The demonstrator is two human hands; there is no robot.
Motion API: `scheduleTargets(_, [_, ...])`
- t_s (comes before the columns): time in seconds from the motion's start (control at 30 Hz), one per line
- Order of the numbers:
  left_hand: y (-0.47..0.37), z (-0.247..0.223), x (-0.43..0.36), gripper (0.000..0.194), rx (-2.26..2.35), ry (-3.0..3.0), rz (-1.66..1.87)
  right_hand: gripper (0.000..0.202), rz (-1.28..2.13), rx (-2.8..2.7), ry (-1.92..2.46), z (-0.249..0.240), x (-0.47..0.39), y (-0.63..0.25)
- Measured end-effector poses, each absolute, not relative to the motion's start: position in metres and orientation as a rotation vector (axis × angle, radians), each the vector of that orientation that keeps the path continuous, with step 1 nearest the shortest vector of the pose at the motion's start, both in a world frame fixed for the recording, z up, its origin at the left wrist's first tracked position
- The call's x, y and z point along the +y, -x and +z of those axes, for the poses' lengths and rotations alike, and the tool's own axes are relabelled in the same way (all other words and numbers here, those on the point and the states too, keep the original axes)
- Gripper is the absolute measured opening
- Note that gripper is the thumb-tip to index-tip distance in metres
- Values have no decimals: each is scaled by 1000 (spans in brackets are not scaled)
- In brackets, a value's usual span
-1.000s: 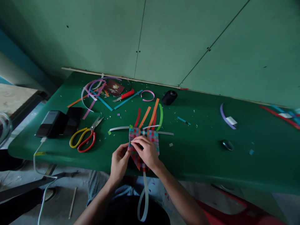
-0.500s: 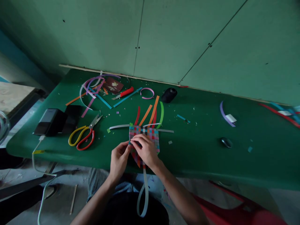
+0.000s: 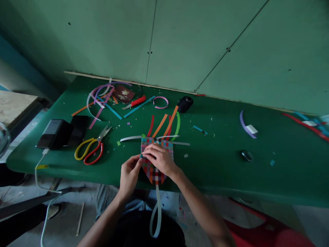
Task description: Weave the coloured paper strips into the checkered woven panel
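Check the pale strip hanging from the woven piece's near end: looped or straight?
Looped: the pale strip drops from the woven piece, then bends round and curves back up.

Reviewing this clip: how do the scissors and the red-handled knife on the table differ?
The scissors have two looped handles, one yellow and one red; the knife has a single straight red handle.
The scissors look larger than the knife.
The scissors lie nearer the person, the knife nearer the wall.
Both lie unheld on the green table, blades exposed.
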State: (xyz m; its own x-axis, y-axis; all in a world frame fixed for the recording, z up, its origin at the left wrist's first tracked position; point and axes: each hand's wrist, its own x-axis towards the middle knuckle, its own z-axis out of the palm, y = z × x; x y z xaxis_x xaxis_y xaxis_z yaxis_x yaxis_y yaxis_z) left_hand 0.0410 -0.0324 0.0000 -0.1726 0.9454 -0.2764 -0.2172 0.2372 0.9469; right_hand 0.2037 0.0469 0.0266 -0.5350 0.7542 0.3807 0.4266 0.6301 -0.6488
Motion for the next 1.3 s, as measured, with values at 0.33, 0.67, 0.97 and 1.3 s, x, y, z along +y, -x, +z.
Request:
scheduleTargets(0.33, [-40,-5,-33,42,1321,-737,1218,8,917,-2042,1067,36,47,-200])
scheduleTargets(0.67, [-39,-5,-33,42,1335,-745,1207,13,1085,-2009,1117,35,58,-198])
scheduleTargets(0.97, [-38,-7,-33,43,1323,-718,1204,12,1082,-2072,1125,40,60,-197])
scheduleTargets(1.3, [-38,-3,-31,44,1335,-718,1177,10,1249,-2066,1225,45,68,-197])
